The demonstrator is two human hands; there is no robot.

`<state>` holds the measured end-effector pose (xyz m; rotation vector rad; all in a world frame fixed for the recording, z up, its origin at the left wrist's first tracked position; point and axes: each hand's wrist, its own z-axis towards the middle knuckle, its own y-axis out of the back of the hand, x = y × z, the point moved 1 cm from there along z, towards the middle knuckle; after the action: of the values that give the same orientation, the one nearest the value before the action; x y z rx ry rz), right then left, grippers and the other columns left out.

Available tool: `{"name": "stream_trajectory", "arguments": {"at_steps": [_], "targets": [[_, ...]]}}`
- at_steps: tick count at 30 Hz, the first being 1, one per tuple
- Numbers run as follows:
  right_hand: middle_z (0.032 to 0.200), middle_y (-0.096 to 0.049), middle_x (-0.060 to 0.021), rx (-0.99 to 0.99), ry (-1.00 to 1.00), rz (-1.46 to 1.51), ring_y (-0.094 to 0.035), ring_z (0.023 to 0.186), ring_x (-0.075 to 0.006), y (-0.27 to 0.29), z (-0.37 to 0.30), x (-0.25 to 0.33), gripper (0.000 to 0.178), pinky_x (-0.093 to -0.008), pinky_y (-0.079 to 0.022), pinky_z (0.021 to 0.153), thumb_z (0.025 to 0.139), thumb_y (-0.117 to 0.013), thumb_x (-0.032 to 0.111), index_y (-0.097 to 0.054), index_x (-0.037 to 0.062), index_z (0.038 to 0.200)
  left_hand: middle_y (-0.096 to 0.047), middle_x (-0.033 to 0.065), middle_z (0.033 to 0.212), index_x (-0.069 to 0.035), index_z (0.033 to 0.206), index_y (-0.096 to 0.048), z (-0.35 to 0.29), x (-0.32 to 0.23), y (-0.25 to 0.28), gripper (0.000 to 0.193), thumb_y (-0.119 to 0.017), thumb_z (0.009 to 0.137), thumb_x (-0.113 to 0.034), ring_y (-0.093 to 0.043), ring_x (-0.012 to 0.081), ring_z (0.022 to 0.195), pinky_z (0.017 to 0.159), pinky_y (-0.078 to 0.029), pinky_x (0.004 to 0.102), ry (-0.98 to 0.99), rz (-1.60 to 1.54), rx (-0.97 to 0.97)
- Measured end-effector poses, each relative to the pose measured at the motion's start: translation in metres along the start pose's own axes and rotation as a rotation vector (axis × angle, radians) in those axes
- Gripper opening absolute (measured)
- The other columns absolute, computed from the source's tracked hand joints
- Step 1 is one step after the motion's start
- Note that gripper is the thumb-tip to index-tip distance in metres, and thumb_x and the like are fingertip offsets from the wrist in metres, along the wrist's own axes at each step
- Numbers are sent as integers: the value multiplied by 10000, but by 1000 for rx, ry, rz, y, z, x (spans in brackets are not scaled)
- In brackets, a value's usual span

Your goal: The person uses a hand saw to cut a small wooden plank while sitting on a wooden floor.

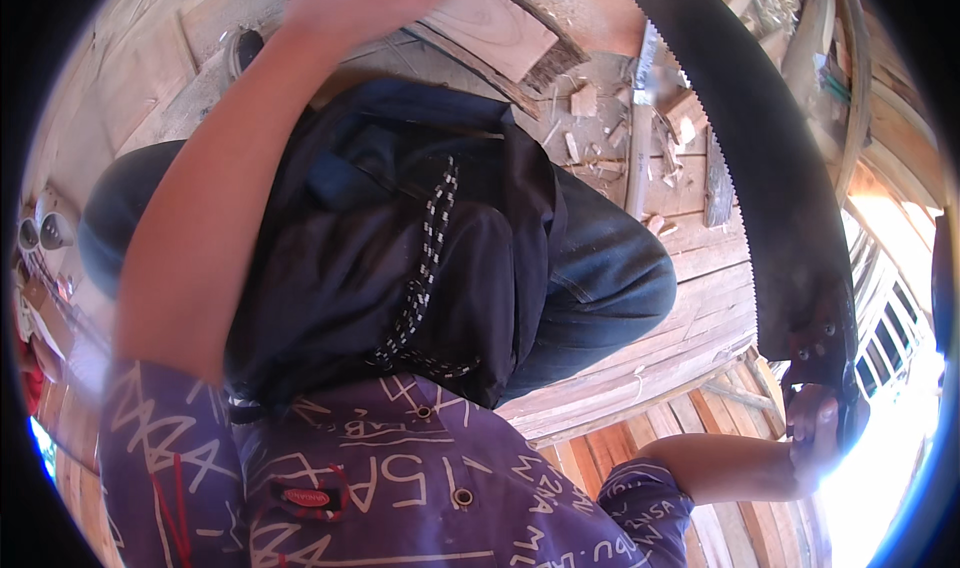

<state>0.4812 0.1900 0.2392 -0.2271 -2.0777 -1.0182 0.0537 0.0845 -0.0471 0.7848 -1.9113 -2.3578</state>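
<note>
My right hand (815, 428) is closed round the handle end of a large handsaw (765, 138) at the right. Its dark blade rises in a curve to the upper edge, with the teeth facing left. At the top, my left hand (350, 3) is partly cut off by the picture's edge. Its thumb stretches out to the right, beside a pale wooden block (495, 28) with rough bark-like edges. I cannot tell whether the hand touches the block. A dark cloth or apron (390, 238) with a black-and-white cord covers my lap.
Wood chips and small offcuts (583, 100) lie on the plank floor (690, 298) right of the block. A long thin tool or strip (640, 128) lies among them. Sunglasses (45, 230) are at the far left. A slatted railing (890, 338) stands in bright light at the right.
</note>
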Motion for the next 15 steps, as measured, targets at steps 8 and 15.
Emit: {"name": "stream_trajectory", "arguments": {"at_steps": [8,15], "targets": [[554,-485,8,-213,-245,-41,-391,459,-49,-94,101,-1,273,-209,-246,421,883,-685,236,-601,-5,979,-579,188,1062,3,1019,-563,7,7,-6,504,-707,744,-394,-497,354,1119,978,-370,471,8,31,3],[500,-365,24,43,59,30,-304,396,-63,4,-6,-4,355,-229,-293,404,1001,-524,208,-506,-81,1207,-581,183,1059,-4,1009,-566,0,7,-7,499,-716,732,-391,-503,350,1111,968,-370,481,25,26,20]]}}
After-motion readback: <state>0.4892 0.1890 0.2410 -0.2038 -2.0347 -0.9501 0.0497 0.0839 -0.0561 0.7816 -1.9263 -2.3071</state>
